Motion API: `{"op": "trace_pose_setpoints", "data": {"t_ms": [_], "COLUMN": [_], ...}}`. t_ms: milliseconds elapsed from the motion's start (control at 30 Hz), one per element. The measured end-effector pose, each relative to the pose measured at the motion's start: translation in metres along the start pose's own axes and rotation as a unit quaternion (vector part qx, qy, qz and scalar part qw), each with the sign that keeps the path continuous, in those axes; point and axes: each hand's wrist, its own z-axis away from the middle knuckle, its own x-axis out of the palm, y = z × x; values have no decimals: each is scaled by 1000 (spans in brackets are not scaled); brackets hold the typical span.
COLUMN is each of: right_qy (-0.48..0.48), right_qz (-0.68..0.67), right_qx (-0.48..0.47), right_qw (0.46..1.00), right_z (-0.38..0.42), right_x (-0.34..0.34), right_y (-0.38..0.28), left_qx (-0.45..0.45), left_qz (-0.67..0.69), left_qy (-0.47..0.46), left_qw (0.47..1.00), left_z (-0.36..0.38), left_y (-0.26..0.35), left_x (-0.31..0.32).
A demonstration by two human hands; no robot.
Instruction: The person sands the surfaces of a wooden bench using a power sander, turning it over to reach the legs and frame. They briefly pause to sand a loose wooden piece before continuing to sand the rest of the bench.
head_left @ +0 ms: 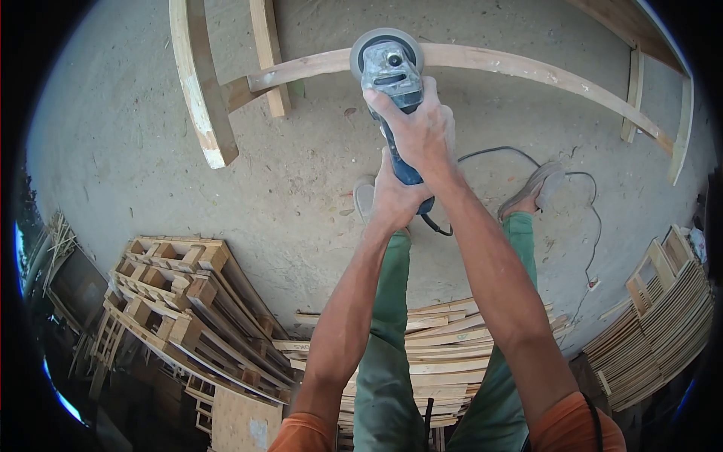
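Observation:
An angle grinder (390, 69) with a round disc and a dust-covered head is held out in front of me. My right hand (427, 134) wraps round its body just behind the head. Further back, my left hand (395, 194) grips the blue rear of the handle. The disc overlaps a long pale wooden board (501, 60) that runs across the top of the view, bowed by the lens. Whitish dust coats the fingers of my right hand.
Upright wooden beams (202, 90) stand at the board's left end, and a wooden frame (636, 87) at its right. The black power cord (595, 203) trails over the concrete floor (271, 181) on the right. Pallets (181, 260), loose slats (444, 354) and stacked thin wood (655, 331) lie nearer me.

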Motion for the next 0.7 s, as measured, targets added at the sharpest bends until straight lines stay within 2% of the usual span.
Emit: {"op": "trace_pose_setpoints", "data": {"t_ms": [533, 633, 700], "right_qy": [21, 19, 61], "right_qz": [-37, -27, -66], "right_qx": [24, 82, 15], "right_qw": [999, 996, 996], "right_z": [-12, -11, -12], "right_x": [-92, -119, -134], "right_y": [35, 47, 60], "left_qx": [-17, -35, -21], "left_qz": [-25, -21, -23], "left_qy": [-34, -46, -64], "left_qw": [999, 998, 998], "left_z": [-7, -5, -6], "left_y": [3, -1, -4], "left_x": [93, 119, 139]}}
